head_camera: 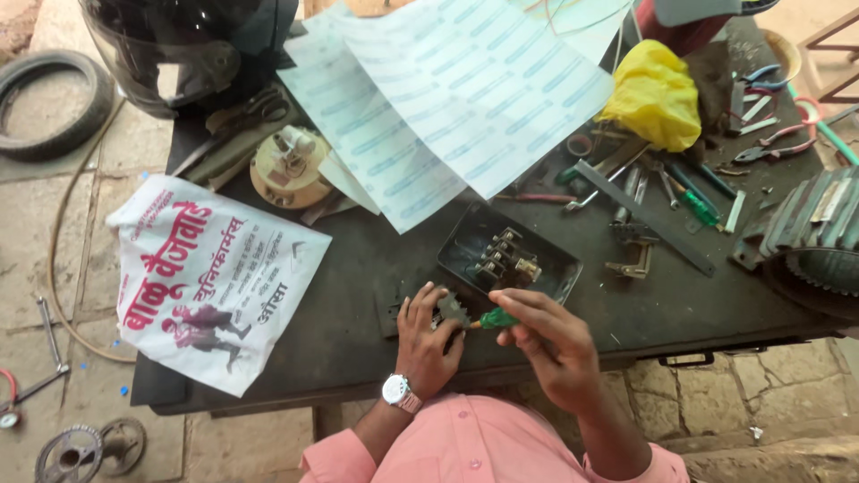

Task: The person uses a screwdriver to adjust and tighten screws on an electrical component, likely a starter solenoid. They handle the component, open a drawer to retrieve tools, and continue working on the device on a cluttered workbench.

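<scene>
Working a small metal part here: left hand has its fingers pressed down on it, flat on the dark surface, while right hand has its fingers wrapped around a green-handled screwdriver aimed at it. Black switch box sits just beyond the fingertips. My take: keep the tip square, press firmly, and keep the left fingers off the blade's line.

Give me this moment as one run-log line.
left hand: steadies small metal part | right hand: grips green-handled screwdriver, tip at part | black switch box: open, behind hands
</scene>
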